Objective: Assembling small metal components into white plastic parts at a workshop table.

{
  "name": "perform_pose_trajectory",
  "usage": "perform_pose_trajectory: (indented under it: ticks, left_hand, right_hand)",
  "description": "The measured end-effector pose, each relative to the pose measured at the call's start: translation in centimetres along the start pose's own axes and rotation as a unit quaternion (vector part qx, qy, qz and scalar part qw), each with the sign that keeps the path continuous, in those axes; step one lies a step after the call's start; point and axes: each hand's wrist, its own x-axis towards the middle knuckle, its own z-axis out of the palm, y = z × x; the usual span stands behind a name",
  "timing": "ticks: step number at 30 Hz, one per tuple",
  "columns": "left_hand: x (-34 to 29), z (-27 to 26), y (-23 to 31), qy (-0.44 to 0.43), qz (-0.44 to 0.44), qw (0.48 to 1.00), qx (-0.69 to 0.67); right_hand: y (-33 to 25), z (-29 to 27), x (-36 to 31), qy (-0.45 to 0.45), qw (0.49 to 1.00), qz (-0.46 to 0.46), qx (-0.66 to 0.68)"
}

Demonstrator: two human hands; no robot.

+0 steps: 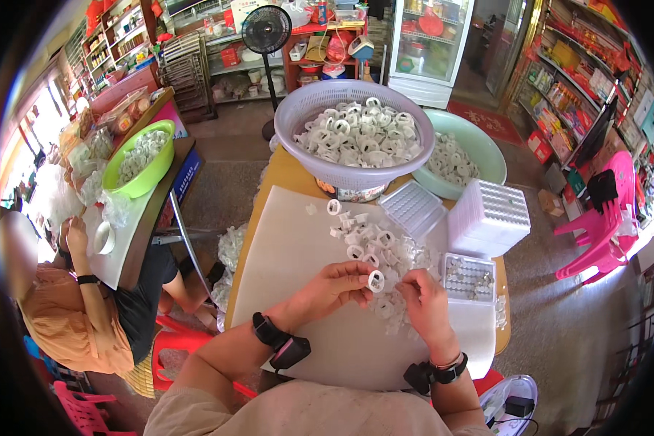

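Over the table, my left hand [339,286] pinches a white ring-shaped plastic part [376,281] with a dark opening. Close beside it, my right hand [426,301] has its fingertips pressed together; whatever is in them is too small or hidden to make out. Beyond and beneath both hands spreads a loose pile of similar white ring parts [369,236], mixed with small clear pieces [391,309]. Right of my right hand lies a compartment tray [469,277] with small pieces in it.
A lilac basket [287,149] heaped with white parts stands at the table's far side, beside a pale green basin [490,156]. A stack of clear trays [487,218] rises at the right, near an empty-looking tray [413,207]. Another person [87,312] sits left, by a lime-green basin [163,134].
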Motion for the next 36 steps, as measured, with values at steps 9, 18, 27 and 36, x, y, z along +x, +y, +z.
perform_pose_trajectory:
  ticks: [9, 18, 27, 36]
  left_hand:
    - [0.6, 0.5, 0.3, 0.028, -0.032, 0.999, 0.014]
    - [1.0, 0.0, -0.3, -0.005, -0.011, 1.0, 0.014]
    - [0.7, 0.4, -0.2, -0.029, 0.001, 0.999, 0.025]
    - [1.1, 0.1, -0.7, -0.048, 0.01, 0.997, 0.053]
  right_hand:
    - [0.4, 0.2, 0.1, -0.001, 0.946, 0.162, 0.282]
    - [0.4, 0.1, 0.2, 0.006, 0.879, 0.179, 0.441]
    - [0.1, 0.2, -0.2, -0.04, 0.889, 0.192, 0.413]
    - [-0.2, 0.8, -0.2, -0.019, 0.935, 0.17, 0.31]
